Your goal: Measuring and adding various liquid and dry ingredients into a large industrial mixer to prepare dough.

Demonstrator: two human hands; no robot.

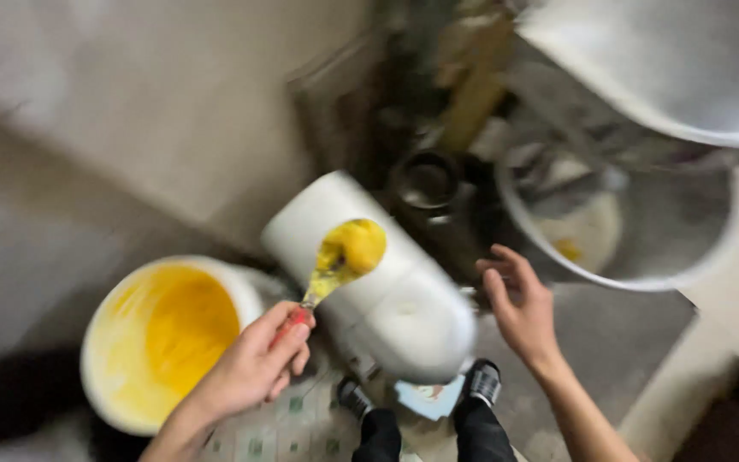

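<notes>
My left hand (254, 364) grips the red handle of a spoon (335, 265) heaped with thick yellow paste. The spoon hangs above a white bucket (387, 291) lying tilted on its side. To the left stands an open white bucket (164, 338) filled with the same yellow paste. My right hand (519, 308) is empty, fingers spread, hovering between the tilted bucket and a big metal mixing bowl (635, 231) that holds whitish contents with a yellow spot.
A second large metal bowl (669, 64) sits at the top right. A small dark round pot (427, 181) stands behind the tilted bucket. My dark shoes (481, 385) show at the bottom on a patterned floor. The picture is blurred.
</notes>
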